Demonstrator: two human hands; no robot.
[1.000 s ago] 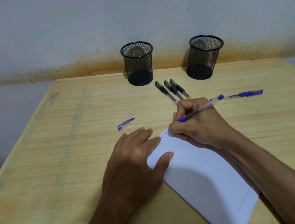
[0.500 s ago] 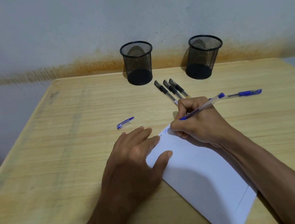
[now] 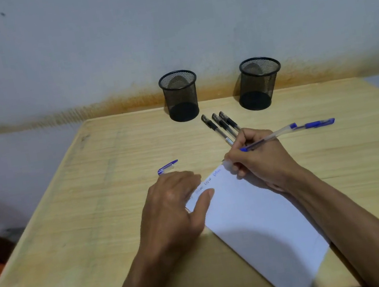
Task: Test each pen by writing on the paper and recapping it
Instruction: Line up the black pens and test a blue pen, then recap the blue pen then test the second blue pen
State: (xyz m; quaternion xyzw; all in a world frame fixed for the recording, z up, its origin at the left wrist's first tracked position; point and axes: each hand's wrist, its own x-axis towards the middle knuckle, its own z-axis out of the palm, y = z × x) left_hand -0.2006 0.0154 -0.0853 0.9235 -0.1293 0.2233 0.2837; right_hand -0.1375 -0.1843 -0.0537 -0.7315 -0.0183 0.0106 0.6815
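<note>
The right hand (image 3: 259, 159) pinches an uncapped blue pen (image 3: 268, 139) in its fingers, tip hidden at the far corner of the white paper (image 3: 259, 219), which lies slanted on the wooden desk (image 3: 94, 209) with faint blue scribbles along its top edge. The left hand (image 3: 174, 211) rests on the paper's left edge, thumb pressed flat on the sheet and fingers curled (how tightly, I cannot tell). A loose blue cap (image 3: 167, 167) lies just beyond those knuckles, three black pens (image 3: 220, 125) side by side behind the right hand, a capped blue pen (image 3: 315, 124) further right, and two empty mesh cups (image 3: 180, 96) by the wall.
</note>
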